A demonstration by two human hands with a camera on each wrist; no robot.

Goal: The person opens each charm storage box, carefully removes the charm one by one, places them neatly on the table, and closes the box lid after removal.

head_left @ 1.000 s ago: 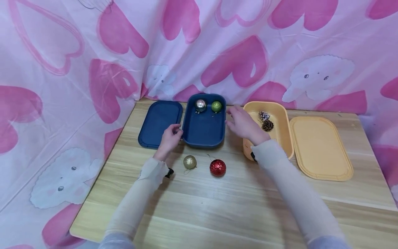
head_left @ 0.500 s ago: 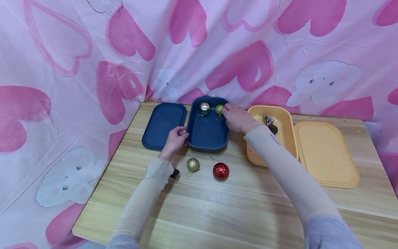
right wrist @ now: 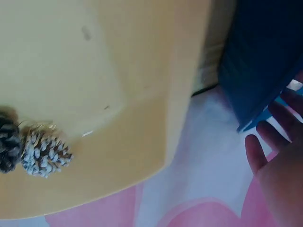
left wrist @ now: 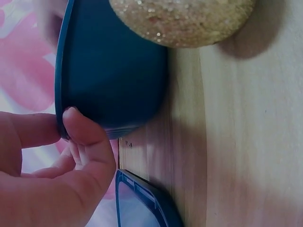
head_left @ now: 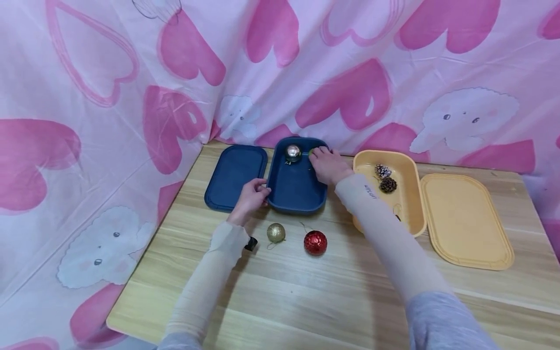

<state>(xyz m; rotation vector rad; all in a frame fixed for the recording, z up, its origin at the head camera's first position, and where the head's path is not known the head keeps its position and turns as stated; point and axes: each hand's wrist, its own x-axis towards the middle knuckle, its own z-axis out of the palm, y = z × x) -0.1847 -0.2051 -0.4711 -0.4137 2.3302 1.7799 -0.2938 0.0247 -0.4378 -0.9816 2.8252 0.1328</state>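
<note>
Bright and soft in the head view, dimmer and hazier in both wrist views!
Catching a glint off the silver ball (head_left: 292,152), laying soft shadows beside the sleeves (head_left: 377,210) on the table (head_left: 280,311); darkening the blue box (left wrist: 113,71) at the left wrist; blurring the near edge of the yellow box (right wrist: 137,146) at the right.

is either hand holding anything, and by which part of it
The left hand pinches the blue box by its rim, on the left side. The right hand is at the green ball; whether it grips it cannot be told.

Blue box (head_left: 297,192), pink heart-print cloth (head_left: 345,97)
</note>
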